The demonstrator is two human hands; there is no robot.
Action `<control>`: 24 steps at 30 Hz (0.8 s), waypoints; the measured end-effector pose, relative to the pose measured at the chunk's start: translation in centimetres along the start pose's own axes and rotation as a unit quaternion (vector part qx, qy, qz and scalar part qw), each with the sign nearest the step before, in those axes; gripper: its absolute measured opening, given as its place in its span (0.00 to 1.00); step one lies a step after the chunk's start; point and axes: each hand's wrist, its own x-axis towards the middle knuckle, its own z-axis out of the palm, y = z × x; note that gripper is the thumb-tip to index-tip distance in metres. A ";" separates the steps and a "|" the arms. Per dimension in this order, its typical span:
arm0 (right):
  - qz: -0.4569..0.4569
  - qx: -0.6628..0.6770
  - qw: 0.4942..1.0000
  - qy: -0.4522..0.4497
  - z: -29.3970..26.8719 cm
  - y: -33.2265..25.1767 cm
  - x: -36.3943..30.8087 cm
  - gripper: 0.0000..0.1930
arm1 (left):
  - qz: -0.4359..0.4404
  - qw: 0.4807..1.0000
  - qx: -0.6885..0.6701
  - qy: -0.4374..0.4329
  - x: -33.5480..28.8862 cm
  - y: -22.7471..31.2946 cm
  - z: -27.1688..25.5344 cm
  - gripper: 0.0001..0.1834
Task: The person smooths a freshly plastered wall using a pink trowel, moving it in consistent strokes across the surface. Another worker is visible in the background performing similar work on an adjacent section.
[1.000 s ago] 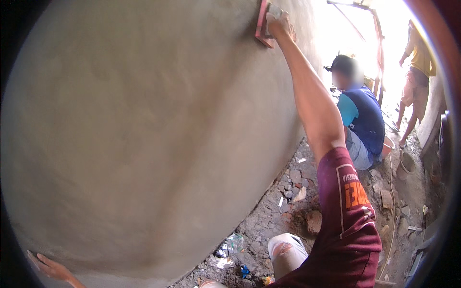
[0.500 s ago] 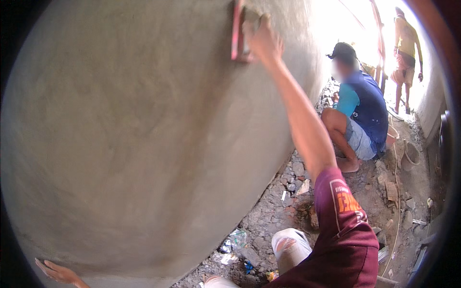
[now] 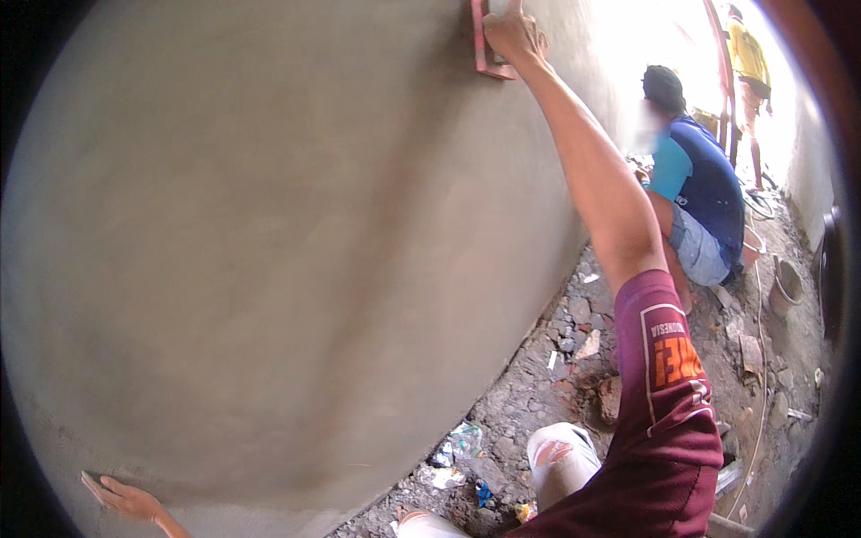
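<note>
At the top of the grey plastered wall [image 3: 260,233], right hand [image 3: 517,39] grips a red-edged float [image 3: 479,43], fingers curled around its back; the handle is mostly covered by the hand. Float lies against the wall surface, long red side near vertical, upper end cut off by the frame. Right arm extended, maroon sleeve [image 3: 668,421] at lower right. Left hand [image 3: 130,501] at the wall's lower left: fingers stretched out, thumb raised; whether the palm presses on the plaster cannot be told. Below the wall, rubble-strewn ground [image 3: 516,408] with stones and scraps of wrapper; light trouser knee [image 3: 560,453], torn, just above it. To the right, a crouching person in a blue top [image 3: 713,175]; near that person, a bucket [image 3: 787,287]. Farther back, a standing person in yellow [image 3: 748,52].
</note>
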 end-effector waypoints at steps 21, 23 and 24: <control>-0.160 -0.150 0.972 -0.087 0.2 2.5 -12.4 0.26 | 0.025 0.999 0.004 0.028 0.6 -1.2 -0.8 0.26; -0.210 -0.151 0.965 -0.041 0.0 3.8 -10.0 0.23 | 0.032 0.999 -0.003 0.027 1.0 -1.8 0.6 0.26; -0.232 -0.148 0.961 -0.018 0.4 4.3 -8.6 0.21 | 0.034 0.999 -0.008 0.027 1.1 -2.4 1.1 0.26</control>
